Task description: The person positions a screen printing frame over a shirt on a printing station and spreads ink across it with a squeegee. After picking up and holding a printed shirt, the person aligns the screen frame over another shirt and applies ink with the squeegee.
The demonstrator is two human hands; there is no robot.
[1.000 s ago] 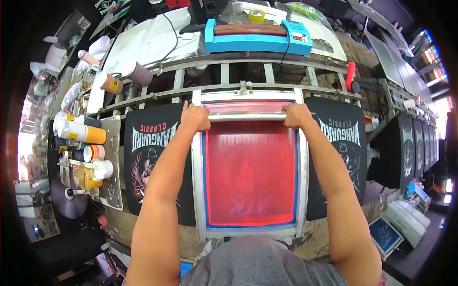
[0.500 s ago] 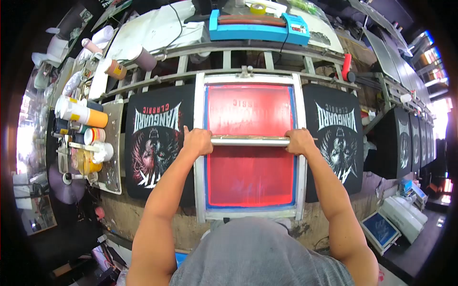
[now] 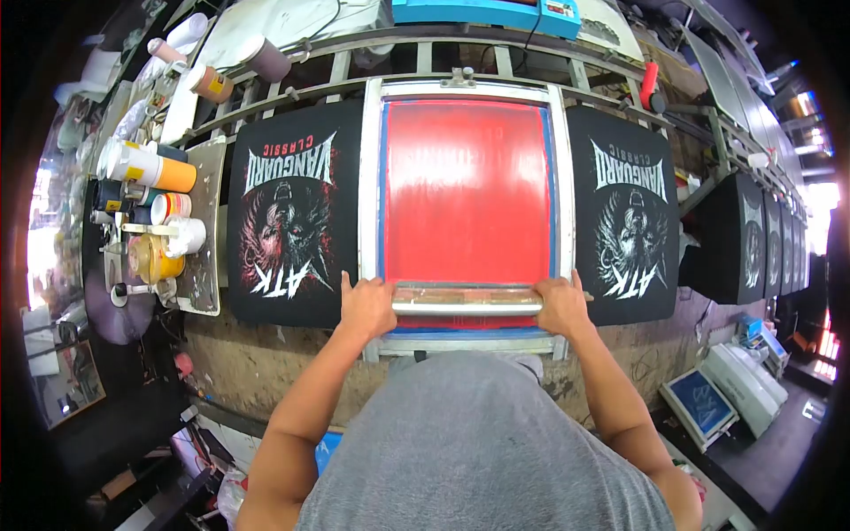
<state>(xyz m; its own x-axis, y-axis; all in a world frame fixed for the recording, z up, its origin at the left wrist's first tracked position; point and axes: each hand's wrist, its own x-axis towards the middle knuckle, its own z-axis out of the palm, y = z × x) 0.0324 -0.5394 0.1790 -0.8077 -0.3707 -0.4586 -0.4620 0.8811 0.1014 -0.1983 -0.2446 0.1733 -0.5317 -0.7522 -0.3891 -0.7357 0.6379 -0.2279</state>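
Both my hands grip a long squeegee (image 3: 467, 305) near the front end of a screen printing frame (image 3: 368, 203). My left hand (image 3: 368, 305) is wrapped round its left end, my right hand (image 3: 564, 306) round its right end, both thumbs pointing outward. Red ink (image 3: 467, 190) covers the mesh behind the squeegee, inside a blue tape border. A black shirt (image 3: 288, 199) with a white and red print lies left of the frame. Another black shirt (image 3: 630, 190), printed in white only, lies to the right.
Ink tubs and bottles (image 3: 173, 173) crowd a board at the left. A metal rail (image 3: 425, 60) runs behind the frame, with a blue machine (image 3: 487, 16) beyond. More printed black shirts (image 3: 748, 234) hang over boards at the right. A small framed screen (image 3: 702, 403) sits lower right.
Both hands have pulled the squeegee toward my body, from mid-screen to near its front end. Behind it the mesh is now evenly bright red. The camera view has shifted too.
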